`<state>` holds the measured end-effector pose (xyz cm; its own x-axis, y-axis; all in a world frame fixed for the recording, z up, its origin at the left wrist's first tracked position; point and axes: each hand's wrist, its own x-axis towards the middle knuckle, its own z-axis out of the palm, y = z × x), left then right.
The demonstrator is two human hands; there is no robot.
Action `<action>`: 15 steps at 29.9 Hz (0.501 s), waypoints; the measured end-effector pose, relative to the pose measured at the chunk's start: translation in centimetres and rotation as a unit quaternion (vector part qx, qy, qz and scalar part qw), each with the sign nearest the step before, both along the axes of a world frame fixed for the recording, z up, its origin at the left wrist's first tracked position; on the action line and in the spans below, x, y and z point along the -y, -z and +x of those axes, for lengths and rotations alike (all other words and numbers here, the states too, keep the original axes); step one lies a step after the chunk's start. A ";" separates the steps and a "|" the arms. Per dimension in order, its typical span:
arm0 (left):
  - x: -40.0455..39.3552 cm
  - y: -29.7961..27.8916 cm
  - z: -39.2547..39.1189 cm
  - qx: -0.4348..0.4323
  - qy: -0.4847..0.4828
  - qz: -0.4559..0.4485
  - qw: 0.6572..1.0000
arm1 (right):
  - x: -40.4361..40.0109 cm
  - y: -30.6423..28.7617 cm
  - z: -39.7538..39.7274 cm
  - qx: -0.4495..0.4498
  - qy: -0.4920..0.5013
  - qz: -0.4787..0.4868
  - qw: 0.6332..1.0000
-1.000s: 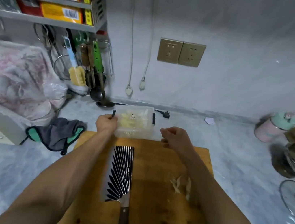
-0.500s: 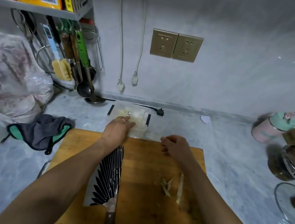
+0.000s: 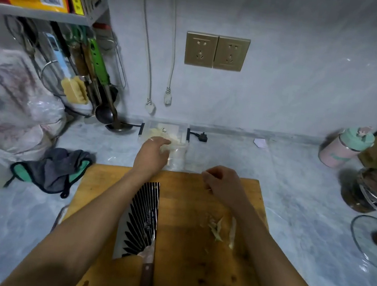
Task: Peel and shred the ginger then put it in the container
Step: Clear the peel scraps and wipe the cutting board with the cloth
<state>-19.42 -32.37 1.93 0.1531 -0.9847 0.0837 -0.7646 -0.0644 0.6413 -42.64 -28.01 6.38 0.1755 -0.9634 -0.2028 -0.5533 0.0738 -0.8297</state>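
Resting on a grey marbled counter [image 3: 298, 182]: one wooden cutting board [image 3: 191, 252], set at the near edge, centre.

Item: cleaver [image 3: 141, 218], flat on the board's left half, patterned black-and-silver blade toward the wall, wooden handle toward the near edge; no hand on it.

Item: clear plastic container [image 3: 178, 141] with black side clips, on the counter just beyond the board's far edge, close to the wall. Pale yellow shredded ginger [image 3: 173, 138] lies inside it.

Item: ginger peelings [image 3: 218, 227], a small pale heap on the board's right half, beside the right forearm.

Left hand [image 3: 153, 155]: reaching over the board's far edge onto the container, fingers extended and relaxed, lying on its near left part; a ring shows on one finger. Whether it grips anything cannot be told.

Right hand [image 3: 223, 184]: above the board's far right corner, fingers curled inward; whether they hold anything cannot be told.

Other stock: grey and green cloth [image 3: 55, 172] on the counter left of the board; pink cup with mint lid [image 3: 346, 148] near the right back corner; dark jar [image 3: 374, 193] and glass lid [image 3: 374, 241] at the right edge; ladle [image 3: 109, 112] and hanging utensils under a shelf at the back left; double wall socket [image 3: 216, 51] above the container.
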 end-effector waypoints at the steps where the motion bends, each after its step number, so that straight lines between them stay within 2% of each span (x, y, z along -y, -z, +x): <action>1: -2.0 -0.1 0.0 -0.038 -0.015 -0.016 0.999 | -0.7 0.5 -0.1 0.001 0.001 0.006 1.000; 7: -15.9 1.1 0.7 -0.204 -0.093 0.021 0.974 | -6.1 2.8 -0.1 -0.024 -0.003 0.050 0.998; 10: -21.3 2.4 2.0 -0.205 -0.123 0.060 0.969 | -9.0 3.2 1.0 -0.074 -0.021 0.067 0.995; 13: -24.4 3.1 3.3 -0.222 -0.157 0.086 0.958 | -11.4 4.9 3.5 -0.079 -0.036 0.086 0.993; 15: -25.8 3.2 4.0 -0.227 -0.172 0.092 0.954 | -13.1 5.7 5.4 -0.119 -0.044 0.104 0.986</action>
<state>-15.41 -6.55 -1.29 0.4497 -0.8613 -0.2365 -0.3245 -0.4043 0.8551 -37.24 -14.90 0.64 0.1813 -0.8792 -0.4405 -0.7421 0.1717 -0.6480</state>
